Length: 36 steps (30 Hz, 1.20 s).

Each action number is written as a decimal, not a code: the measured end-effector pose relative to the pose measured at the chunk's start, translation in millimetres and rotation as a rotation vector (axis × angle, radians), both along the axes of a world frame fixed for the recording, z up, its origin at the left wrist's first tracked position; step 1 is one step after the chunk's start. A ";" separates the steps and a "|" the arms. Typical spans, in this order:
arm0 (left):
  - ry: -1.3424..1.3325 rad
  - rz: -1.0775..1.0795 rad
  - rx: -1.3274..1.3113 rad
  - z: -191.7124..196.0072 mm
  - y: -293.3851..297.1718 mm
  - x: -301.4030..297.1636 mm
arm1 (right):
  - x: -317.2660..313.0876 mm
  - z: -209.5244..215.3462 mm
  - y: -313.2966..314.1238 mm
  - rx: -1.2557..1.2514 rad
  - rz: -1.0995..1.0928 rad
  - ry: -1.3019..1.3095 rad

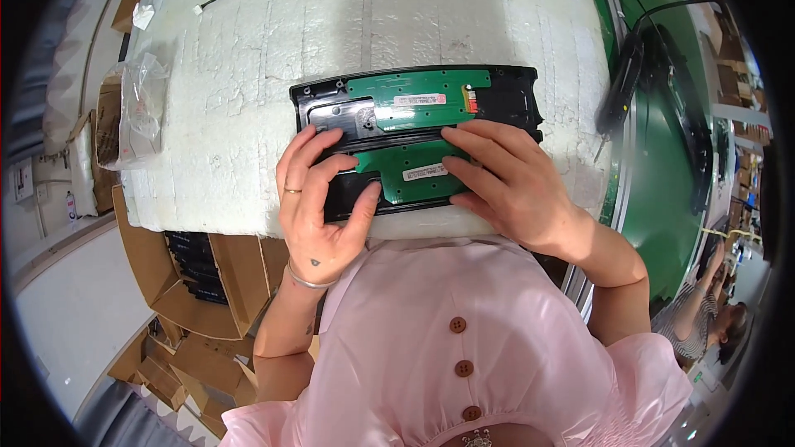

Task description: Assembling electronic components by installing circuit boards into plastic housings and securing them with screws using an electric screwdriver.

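left hand (319,199): fingers spread flat on black housing (513,95) | right hand (505,182): fingers spread, pressing near green circuit board (410,172) | housing lies on white foam worktop (248,74)

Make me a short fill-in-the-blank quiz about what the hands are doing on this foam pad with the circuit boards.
1. Both hands press on the nearer black housing, which carries a ____ circuit board.
2. The left hand wears a ring and a thin ____ at the wrist.
3. The two housings lie on a ____ foam pad.
4. The right hand lies with its fingers spread on the ____ housing.

Missing words: green; bracelet; white; nearer
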<state>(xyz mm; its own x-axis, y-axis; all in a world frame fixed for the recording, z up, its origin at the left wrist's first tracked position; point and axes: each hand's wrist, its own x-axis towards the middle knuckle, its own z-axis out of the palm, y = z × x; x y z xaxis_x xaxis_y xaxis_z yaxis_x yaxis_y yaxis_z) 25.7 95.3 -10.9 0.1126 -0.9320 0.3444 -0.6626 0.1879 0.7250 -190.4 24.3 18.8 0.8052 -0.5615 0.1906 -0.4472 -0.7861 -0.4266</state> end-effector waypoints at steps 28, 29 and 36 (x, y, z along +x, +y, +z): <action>-0.434 -0.287 0.029 19.9 -5.7 -13.7 | -195.5 68.2 -33.2 -0.278 -1.312 -0.136; -0.425 -0.284 -0.004 18.8 -7.2 -13.0 | -187.4 80.7 -28.2 -0.218 -1.250 -0.223; -0.389 -0.309 0.013 20.6 -9.6 -6.9 | -88.6 68.4 -107.9 -0.316 -0.578 -0.247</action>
